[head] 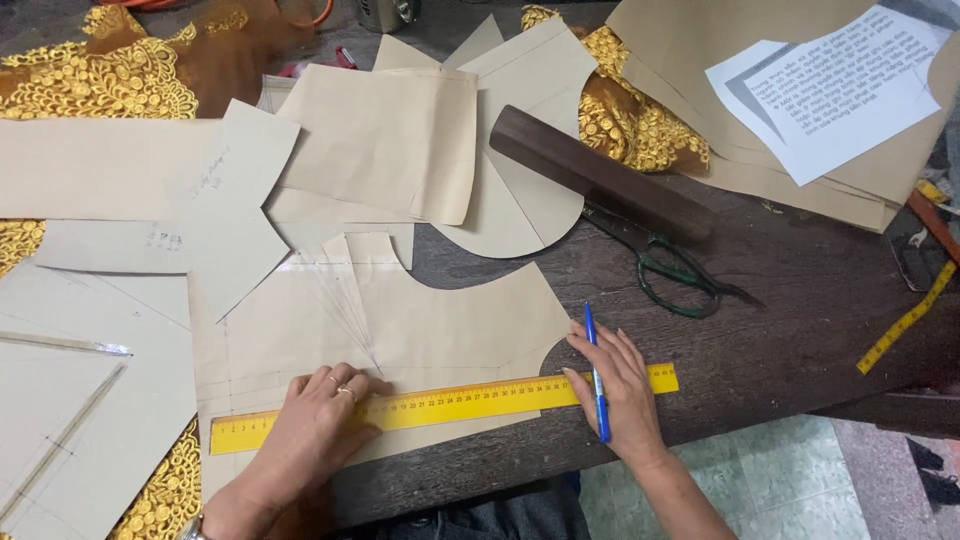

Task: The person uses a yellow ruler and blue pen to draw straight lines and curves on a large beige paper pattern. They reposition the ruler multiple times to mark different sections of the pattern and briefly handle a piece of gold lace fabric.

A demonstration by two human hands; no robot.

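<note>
Your left hand (pixel 325 420) lies open, flat on the yellow ruler (pixel 440 405), which crosses the lower edge of the tan paper pattern piece (pixel 440 320). Your right hand (pixel 615 385) is closed around a blue pen (pixel 595 375) at the ruler's far end; ease the left hand's pressure and the ruler could pivot, skewing any line

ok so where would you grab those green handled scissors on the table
Best by the green loop handles, coming from the near table edge. The scissors lie flat with the handles facing the person, while the blade end runs up under the dark wooden block, so that end is pinned and sharp.
</note>
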